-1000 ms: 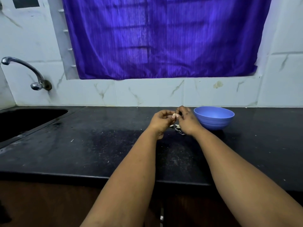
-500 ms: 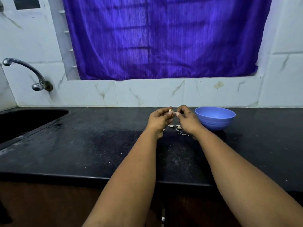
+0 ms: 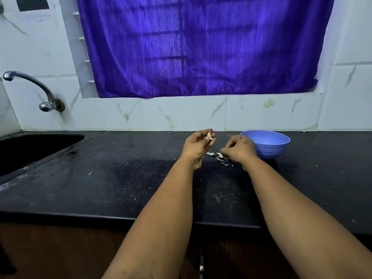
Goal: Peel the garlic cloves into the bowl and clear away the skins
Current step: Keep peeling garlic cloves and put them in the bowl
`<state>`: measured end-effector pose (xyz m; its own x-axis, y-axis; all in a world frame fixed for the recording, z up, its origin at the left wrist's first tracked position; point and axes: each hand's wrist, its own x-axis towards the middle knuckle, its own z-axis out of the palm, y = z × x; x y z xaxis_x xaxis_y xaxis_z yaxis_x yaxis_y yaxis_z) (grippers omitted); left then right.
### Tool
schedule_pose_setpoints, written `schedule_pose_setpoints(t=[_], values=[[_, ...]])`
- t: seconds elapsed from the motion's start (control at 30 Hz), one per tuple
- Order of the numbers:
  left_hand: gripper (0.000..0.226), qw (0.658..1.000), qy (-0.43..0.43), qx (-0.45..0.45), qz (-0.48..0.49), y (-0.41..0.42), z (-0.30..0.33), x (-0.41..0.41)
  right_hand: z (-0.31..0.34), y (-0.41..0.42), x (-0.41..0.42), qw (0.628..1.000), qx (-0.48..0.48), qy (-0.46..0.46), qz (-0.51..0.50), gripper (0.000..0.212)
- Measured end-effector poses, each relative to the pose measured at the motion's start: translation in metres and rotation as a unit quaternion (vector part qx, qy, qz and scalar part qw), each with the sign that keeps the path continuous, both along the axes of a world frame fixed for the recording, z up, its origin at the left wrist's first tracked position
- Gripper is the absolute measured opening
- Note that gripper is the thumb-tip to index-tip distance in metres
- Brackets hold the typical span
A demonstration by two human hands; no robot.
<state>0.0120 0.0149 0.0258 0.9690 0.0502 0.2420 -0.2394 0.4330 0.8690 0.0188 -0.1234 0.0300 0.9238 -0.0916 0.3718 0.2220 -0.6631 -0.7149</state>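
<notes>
left hand (image 3: 198, 142) pinches garlic clove (image 3: 210, 136); right hand (image 3: 239, 150) curled over skins (image 3: 220, 157), grip unclear

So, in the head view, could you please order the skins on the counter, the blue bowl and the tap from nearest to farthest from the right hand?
From the right hand:
1. Skins, at its fingertips.
2. Blue bowl, just right of it.
3. Tap, far left above the sink.

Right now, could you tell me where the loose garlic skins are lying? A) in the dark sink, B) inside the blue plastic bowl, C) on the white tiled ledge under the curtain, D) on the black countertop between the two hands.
D: the pale loose garlic skins lie on the black countertop, between the left hand and the right hand, beside the blue plastic bowl.
</notes>
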Motion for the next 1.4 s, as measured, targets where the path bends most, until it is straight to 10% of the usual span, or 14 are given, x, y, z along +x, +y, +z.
schedule_pose_setpoints(t=[0.67, 1.4], values=[[0.026, 0.991, -0.008, 0.128, 0.044, -0.006, -0.004, -0.004, 0.007, 0.013, -0.003, 0.966, 0.231, -0.043, 0.106, 0.025], [0.012, 0.996, -0.012, 0.088, 0.027, -0.006, -0.004, -0.004, -0.001, 0.006, 0.000, 0.960, 0.243, -0.048, 0.131, 0.029]])
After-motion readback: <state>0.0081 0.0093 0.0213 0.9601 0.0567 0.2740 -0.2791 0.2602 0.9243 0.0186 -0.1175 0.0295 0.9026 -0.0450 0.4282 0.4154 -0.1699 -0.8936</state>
